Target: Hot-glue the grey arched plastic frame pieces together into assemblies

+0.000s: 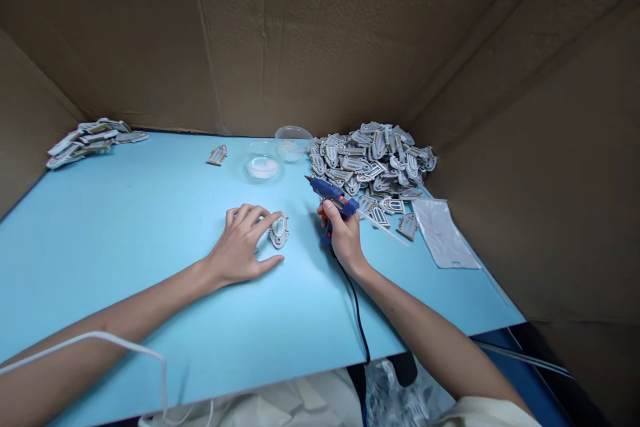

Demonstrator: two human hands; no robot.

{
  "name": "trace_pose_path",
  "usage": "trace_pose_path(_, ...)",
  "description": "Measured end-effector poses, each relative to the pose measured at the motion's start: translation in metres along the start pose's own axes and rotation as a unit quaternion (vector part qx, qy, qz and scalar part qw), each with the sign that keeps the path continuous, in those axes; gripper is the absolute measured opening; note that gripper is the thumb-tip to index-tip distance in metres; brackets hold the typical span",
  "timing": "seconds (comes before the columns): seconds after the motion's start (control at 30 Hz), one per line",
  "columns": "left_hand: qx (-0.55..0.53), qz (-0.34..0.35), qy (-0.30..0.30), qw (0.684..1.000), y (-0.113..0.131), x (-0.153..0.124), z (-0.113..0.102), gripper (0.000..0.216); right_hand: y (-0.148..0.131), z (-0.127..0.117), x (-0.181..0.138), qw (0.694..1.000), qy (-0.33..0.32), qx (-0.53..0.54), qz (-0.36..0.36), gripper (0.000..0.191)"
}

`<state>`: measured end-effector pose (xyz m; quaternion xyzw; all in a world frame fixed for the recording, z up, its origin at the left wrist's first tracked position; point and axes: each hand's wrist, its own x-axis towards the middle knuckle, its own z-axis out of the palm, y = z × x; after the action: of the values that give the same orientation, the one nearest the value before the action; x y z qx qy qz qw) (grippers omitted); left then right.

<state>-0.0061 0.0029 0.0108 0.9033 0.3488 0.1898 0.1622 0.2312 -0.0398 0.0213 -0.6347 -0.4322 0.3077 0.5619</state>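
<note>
My left hand (243, 243) lies flat on the light blue table (140, 240), fingers spread, fingertips touching a small grey arch-shaped piece (279, 231). My right hand (343, 235) is closed round the handle of a blue glue gun (332, 195), its nozzle pointing left above the table. A clear glue stick (383, 226) juts from the gun's back toward the right. The gun's black cord (356, 307) runs down over the table's near edge.
A big heap of the same grey pieces (373, 160) lies at the back right, a smaller stack (93, 139) at the back left, one lone piece (217, 155) between. Two clear round dishes (263, 166) (293, 142) and a plastic bag (443, 232) are nearby. Cardboard walls (350, 33) surround the table.
</note>
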Motion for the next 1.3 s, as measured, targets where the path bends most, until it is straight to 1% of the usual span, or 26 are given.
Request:
trace_pose_path(0.1, -0.018, 0.024, -0.003, 1.0, -0.002, 0.001, 0.003, 0.078, -0.002, -0.01, 0.003, 0.998, -0.042, -0.038, -0.004, 0.052)
trace_pose_path(0.17, -0.025, 0.02, -0.004, 0.999, -0.003, 0.002, 0.006, 0.074, -0.005, -0.016, 0.003, 0.994, -0.09, -0.065, -0.014, 0.045)
trace_pose_path(0.27, -0.024, -0.025, 0.01, 0.999, -0.004, 0.005, 0.009, 0.071, -0.009, -0.018, 0.0, 0.978, -0.18, -0.094, -0.048, 0.031)
trace_pose_path(0.33, -0.017, -0.065, 0.027, 0.997, -0.005, 0.005, 0.009, 0.077, -0.01, -0.015, -0.004, 0.964, -0.232, -0.111, -0.074, 0.03)
trace_pose_path(0.4, -0.012, -0.094, 0.04, 0.995, -0.006, 0.006, 0.009, 0.079, -0.008, -0.01, -0.009, 0.952, -0.259, -0.134, -0.097, 0.032)
trace_pose_path(0.5, -0.015, -0.108, 0.043, 0.993, -0.006, 0.006, 0.008, 0.066, -0.002, -0.003, -0.012, 0.945, -0.258, -0.163, -0.115, 0.035)
trace_pose_path(0.57, -0.021, -0.112, 0.038, 0.993, -0.005, 0.007, 0.008, 0.061, 0.001, -0.001, -0.012, 0.944, -0.257, -0.172, -0.113, 0.036)
trace_pose_path(0.77, -0.032, -0.113, 0.046, 0.992, -0.007, 0.007, 0.01, 0.059, 0.004, 0.0, -0.012, 0.943, -0.261, -0.18, -0.097, 0.039)
trace_pose_path(1.07, -0.028, -0.114, 0.032, 0.993, -0.007, 0.009, 0.009, 0.062, 0.001, 0.003, -0.015, 0.946, -0.254, -0.176, -0.101, 0.037)
trace_pose_path(1.3, -0.034, -0.113, 0.036, 0.992, -0.008, 0.01, 0.01, 0.06, -0.001, 0.003, -0.016, 0.944, -0.254, -0.184, -0.102, 0.037)
